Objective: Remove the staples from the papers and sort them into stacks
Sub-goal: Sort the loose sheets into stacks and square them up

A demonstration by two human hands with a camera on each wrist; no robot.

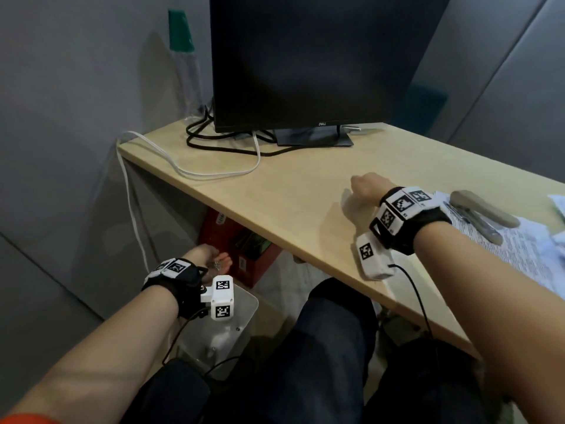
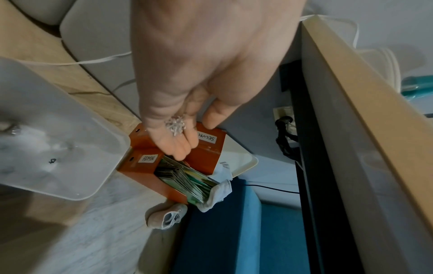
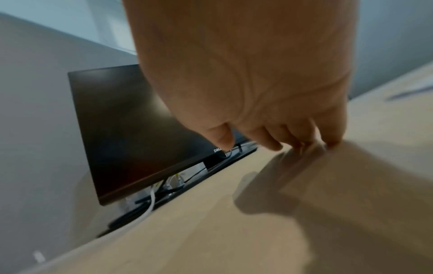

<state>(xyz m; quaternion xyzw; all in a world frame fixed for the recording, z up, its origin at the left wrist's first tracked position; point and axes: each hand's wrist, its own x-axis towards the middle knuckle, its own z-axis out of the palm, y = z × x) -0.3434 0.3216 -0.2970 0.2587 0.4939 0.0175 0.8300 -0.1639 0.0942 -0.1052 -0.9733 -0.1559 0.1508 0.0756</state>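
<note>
The left hand (image 2: 187, 89), palm up and loosely cupped below the light wooden desk (image 1: 275, 191), carries a small heap of bent silver staples (image 2: 176, 126). The right hand (image 1: 365, 191) skims the desktop with fingers extended, holding nothing. Printed white papers (image 1: 519, 249) lie far right under a grey stapler (image 1: 480, 209); removal looks largely done, though stacks aren't visible.

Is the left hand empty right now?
No, the left hand lies palm up with a small heap of pulled staples on its fingers.
</note>
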